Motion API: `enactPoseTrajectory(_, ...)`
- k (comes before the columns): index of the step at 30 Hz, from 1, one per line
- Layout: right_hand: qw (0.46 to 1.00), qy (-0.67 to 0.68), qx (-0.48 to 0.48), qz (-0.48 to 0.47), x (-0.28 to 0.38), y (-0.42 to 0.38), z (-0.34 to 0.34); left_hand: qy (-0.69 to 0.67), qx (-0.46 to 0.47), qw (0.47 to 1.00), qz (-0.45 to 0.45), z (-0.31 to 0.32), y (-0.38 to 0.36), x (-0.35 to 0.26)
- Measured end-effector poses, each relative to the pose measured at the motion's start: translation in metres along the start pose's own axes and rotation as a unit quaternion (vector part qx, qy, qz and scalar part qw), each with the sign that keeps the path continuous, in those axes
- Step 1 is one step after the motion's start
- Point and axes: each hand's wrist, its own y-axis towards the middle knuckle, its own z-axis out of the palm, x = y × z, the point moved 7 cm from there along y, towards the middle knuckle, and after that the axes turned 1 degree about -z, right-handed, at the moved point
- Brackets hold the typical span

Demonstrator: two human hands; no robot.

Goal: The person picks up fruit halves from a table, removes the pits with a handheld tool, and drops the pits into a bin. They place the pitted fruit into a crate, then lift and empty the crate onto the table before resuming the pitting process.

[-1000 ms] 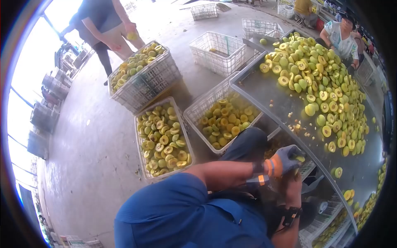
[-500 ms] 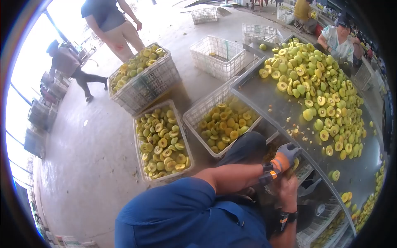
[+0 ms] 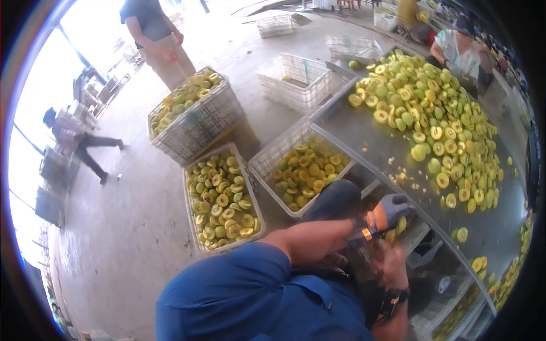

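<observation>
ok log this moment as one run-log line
left hand: gloved, holding fruit piece | right hand: bare, just below | beside: metal table, fruit pile | floor: fruit crates

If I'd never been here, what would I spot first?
Probably the big heap of cut, yellowish fruit across the metal table on the right. Then three crates holding fruit, left of the table, and the grey and orange glove on the left hand near the table's edge.

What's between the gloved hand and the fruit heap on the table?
Head view: from gloved hand to fruit heap, the table edge, then pale bits and bare metal.
</observation>
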Motion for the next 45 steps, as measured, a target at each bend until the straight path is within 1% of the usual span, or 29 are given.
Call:
enactPoseTrajectory(1, 1.0, 0.003, -0.011, 0.002, 0.0, -0.006, -0.004, 0.238, 0.037, 0.945, 0.22, 0.008, -0.008, -0.006)
enactPoseTrajectory(2, 0.991, -0.124, 0.028, -0.044, -0.001, -0.001, -0.007, 0.261, 0.066, 0.944, 0.19, 0.006, -0.012, 0.002)
enactPoseTrajectory(3, 0.994, -0.091, 0.052, -0.017, -0.014, 0.007, -0.014, 0.22, 0.145, 0.957, 0.122, 0.003, -0.007, -0.014)
enactPoseTrajectory(4, 0.995, -0.06, 0.075, 0.012, -0.027, 0.016, -0.022, 0.254, 0.168, 0.941, 0.147, -0.001, -0.01, -0.02)
enactPoseTrajectory(5, 0.987, -0.126, 0.086, -0.047, -0.008, 0.009, -0.016, 0.195, 0.161, 0.958, 0.136, -0.005, -0.009, -0.026)
enactPoseTrajectory(6, 0.972, -0.191, 0.09, -0.107, 0.009, 0.001, -0.009, 0.247, 0.181, 0.937, 0.167, -0.003, -0.004, -0.028)
enactPoseTrajectory(7, 0.994, -0.084, 0.071, -0.019, 0.001, 0.006, -0.016, 0.212, 0.139, 0.963, 0.088, -0.008, -0.002, 0.006)
enactPoseTrajectory(10, 0.993, -0.062, 0.08, -0.063, 0.005, 0.013, -0.027, 0.084, 0.078, 0.993, -0.022, -0.009, 0.008, -0.016)
enactPoseTrajectory(11, 0.993, -0.057, 0.079, -0.062, 0.001, 0.018, -0.032, 0.188, 0.066, 0.976, 0.085, -0.009, 0.01, -0.036)
enactPoseTrajectory(13, 0.995, -0.041, 0.075, -0.053, -0.012, 0.029, -0.045, 0.234, 0.075, 0.967, 0.061, -0.012, 0.014, -0.022)
enactPoseTrajectory(16, 0.997, -0.011, 0.076, -0.01, -0.029, 0.042, -0.059, 0.263, 0.062, 0.963, 0.007, -0.012, 0.014, 0.009)
enactPoseTrajectory(17, 0.998, -0.008, 0.059, -0.013, -0.031, 0.047, -0.064, 0.269, 0.052, 0.962, -0.015, -0.009, 0.02, 0.009)
enactPoseTrajectory(18, 0.999, -0.004, 0.042, -0.015, -0.034, 0.052, -0.068, 0.313, 0.049, 0.948, -0.002, -0.005, 0.02, 0.002)
enactPoseTrajectory(21, 1.0, -0.009, 0.011, 0.012, -0.044, 0.061, -0.09, 0.284, 0.009, 0.949, -0.137, 0.004, 0.025, 0.021)
enactPoseTrajectory(22, 0.999, -0.015, 0.007, 0.028, -0.046, 0.064, -0.097, 0.366, 0.042, 0.927, -0.072, 0.008, 0.026, 0.025)
enactPoseTrajectory(24, 0.997, -0.055, -0.055, 0.007, -0.029, 0.065, -0.118, 0.252, -0.046, 0.947, -0.192, 0.01, 0.021, 0.033)
enactPoseTrajectory(26, 0.991, -0.083, -0.108, -0.013, -0.007, 0.067, -0.133, 0.4, 0.038, 0.905, -0.143, 0.018, 0.03, 0.025)
enactPoseTrajectory(27, 0.991, -0.07, -0.113, 0.007, -0.006, 0.074, -0.139, 0.467, 0.074, 0.874, -0.11, 0.022, 0.034, 0.021)
enactPoseTrajectory(29, 0.99, -0.05, -0.123, 0.038, 0.002, 0.087, -0.149, 0.508, 0.117, 0.846, -0.11, 0.018, 0.035, 0.027)
enactPoseTrajectory(32, 0.987, -0.075, -0.12, 0.078, -0.002, 0.091, -0.143, 0.452, 0.146, 0.867, -0.151, 0.016, 0.039, 0.025)
enactPoseTrajectory(35, 0.983, -0.114, -0.121, 0.078, -0.018, 0.086, -0.137, 0.397, 0.082, 0.857, -0.318, -0.013, 0.022, 0.017)
enactPoseTrajectory(36, 0.983, -0.064, -0.114, 0.132, -0.035, 0.079, -0.134, 0.37, 0.058, 0.849, -0.372, -0.021, 0.022, 0.006)
enactPoseTrajectory(38, 0.965, 0.031, -0.1, 0.241, -0.072, 0.059, -0.128, 0.389, 0.06, 0.834, -0.387, -0.046, 0.009, -0.022)
enactPoseTrajectory(39, 0.966, 0.022, -0.08, 0.245, -0.079, 0.049, -0.125, 0.397, 0.059, 0.827, -0.394, -0.059, 0.001, -0.037)
enactPoseTrajectory(40, 0.966, 0.012, -0.061, 0.251, -0.086, 0.033, -0.122, 0.457, 0.092, 0.786, -0.407, -0.071, -0.001, -0.058)
enactPoseTrajectory(41, 0.966, 0.0, -0.045, 0.255, -0.073, 0.02, -0.116, 0.479, 0.063, 0.779, -0.4, -0.087, -0.004, -0.08)
enactPoseTrajectory(43, 0.964, -0.01, -0.033, 0.263, -0.043, 0.003, -0.109, 0.518, 0.011, 0.768, -0.378, -0.124, -0.029, -0.096)
enactPoseTrajectory(44, 0.963, -0.014, -0.03, 0.268, -0.028, -0.003, -0.103, 0.424, -0.072, 0.763, -0.483, -0.174, -0.092, -0.059)
enactPoseTrajectory(45, 0.961, -0.025, -0.025, 0.275, -0.02, -0.007, -0.099, 0.467, -0.051, 0.746, -0.472, -0.187, -0.084, -0.067)
